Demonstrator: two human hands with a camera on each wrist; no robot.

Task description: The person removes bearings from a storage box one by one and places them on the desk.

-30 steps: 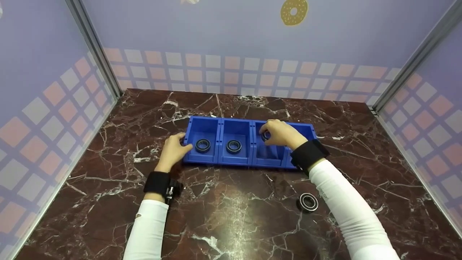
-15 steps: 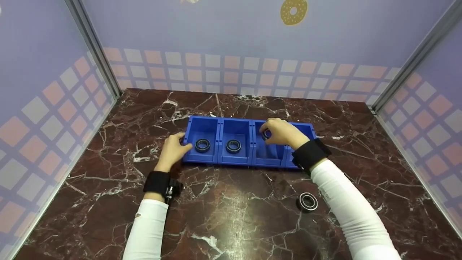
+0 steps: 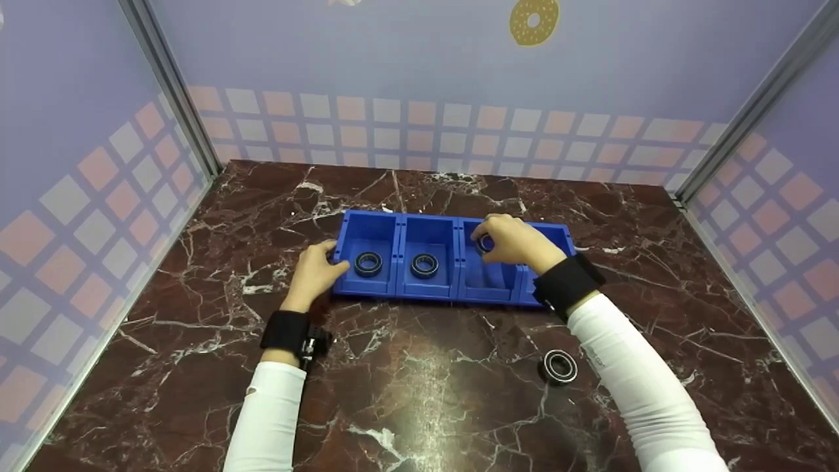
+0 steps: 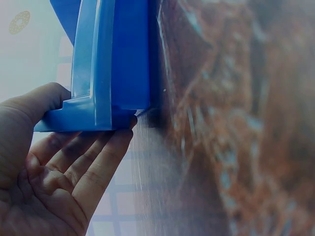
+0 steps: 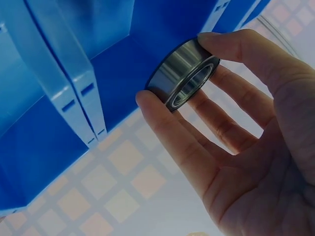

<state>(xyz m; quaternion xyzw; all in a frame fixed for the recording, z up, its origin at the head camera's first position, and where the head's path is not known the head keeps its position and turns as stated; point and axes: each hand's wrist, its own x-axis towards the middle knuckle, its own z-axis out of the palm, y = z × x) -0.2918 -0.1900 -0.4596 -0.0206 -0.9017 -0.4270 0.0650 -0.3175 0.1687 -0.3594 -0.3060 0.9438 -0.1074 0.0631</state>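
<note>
A row of joined blue plastic bins (image 3: 426, 292) lies across the table. My left hand (image 3: 313, 274) grips the row's left end; in the left wrist view the thumb lies on one side of the bin wall (image 4: 103, 64) and the fingers (image 4: 101, 172) on the other. Over the third bin from the left, my right hand (image 3: 514, 241) pinches a ball bearing (image 5: 182, 73) between thumb and fingertips, its steel outer face showing in the right wrist view. One bearing (image 3: 368, 264) lies in the leftmost bin, another bearing (image 3: 425, 266) in the second.
A further bearing (image 3: 558, 367) lies on the dark marbled table (image 3: 419, 380), in front of the row and beside the right forearm. Lilac panels with a checked band (image 3: 419, 124) stand behind the table and at both sides. The right hand and wrist partly hide the rightmost bin.
The right wrist and forearm have shifted very slightly to the right, while the fingers keep the bearing over the third bin. The left hand and the bins have stayed put.
</note>
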